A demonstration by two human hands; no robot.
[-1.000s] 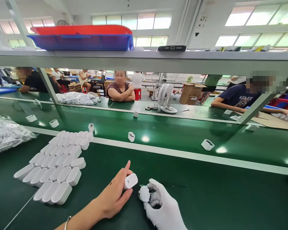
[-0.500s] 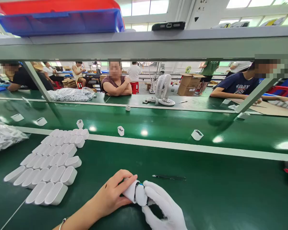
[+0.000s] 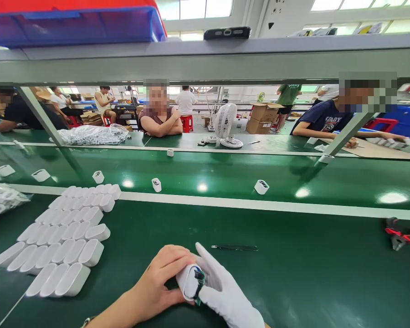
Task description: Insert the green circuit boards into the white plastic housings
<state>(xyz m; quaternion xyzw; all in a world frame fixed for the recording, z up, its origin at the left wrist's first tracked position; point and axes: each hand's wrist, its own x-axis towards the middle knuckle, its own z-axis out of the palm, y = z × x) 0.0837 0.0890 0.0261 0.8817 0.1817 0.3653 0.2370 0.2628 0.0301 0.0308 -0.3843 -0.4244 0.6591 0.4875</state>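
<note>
My bare left hand (image 3: 157,282) grips a white oval shell (image 3: 187,280) low in the middle of the view. My right hand (image 3: 225,291), in a white glove, presses an inner part with a green and black edge (image 3: 198,279) against the open end of that shell. Both hands hover just above the green bench (image 3: 294,273). A block of several white shells (image 3: 61,243) lies in rows to the left of my left hand.
Black tweezers (image 3: 234,248) lie just beyond my hands. Red-handled cutters (image 3: 401,236) rest at the right. Single white housings (image 3: 261,187) ride the green conveyor (image 3: 225,175). A bag of white parts (image 3: 0,200) sits far left. Other people sit across the line, near a small fan (image 3: 225,125).
My hands have come together: the shell and the inner part, apart a second ago, now meet. The view has dropped and shifted right, bringing the tweezers and cutters into sight.
</note>
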